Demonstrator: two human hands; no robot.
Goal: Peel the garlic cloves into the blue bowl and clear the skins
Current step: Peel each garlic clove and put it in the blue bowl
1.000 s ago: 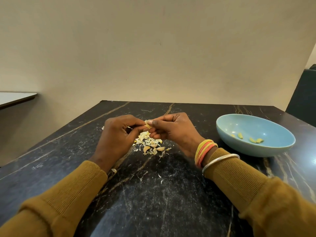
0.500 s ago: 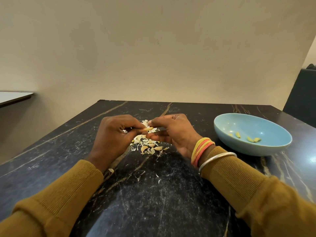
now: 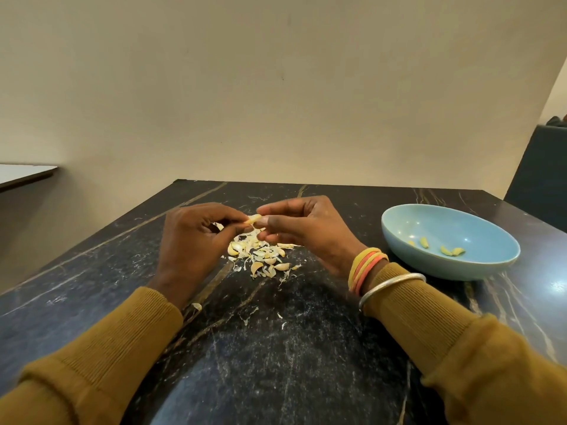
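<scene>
the garlic clove point(image 3: 254, 218) shows only a pale tip, the rest covered by the pinching fingertips of the left hand point(image 3: 193, 240) and right hand point(image 3: 306, 231); whether skin clings to it cannot be told. the far part of the pile of skins and cloves point(image 3: 260, 256) lies behind both hands. the left sleeve point(image 3: 92, 363) and right sleeve point(image 3: 460, 348) run off the bottom edge. the dark seat point(image 3: 540, 179) and white ledge point(image 3: 21, 176) are cut by the side edges.

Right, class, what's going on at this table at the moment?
A person is peeling garlic. The left hand and right hand pinch one clove between them, above a heap of cloves and skins on the dark table. A few peeled cloves lie in the blue bowl to the right. Loose skins are scattered on the table, not yet cleared.
</scene>
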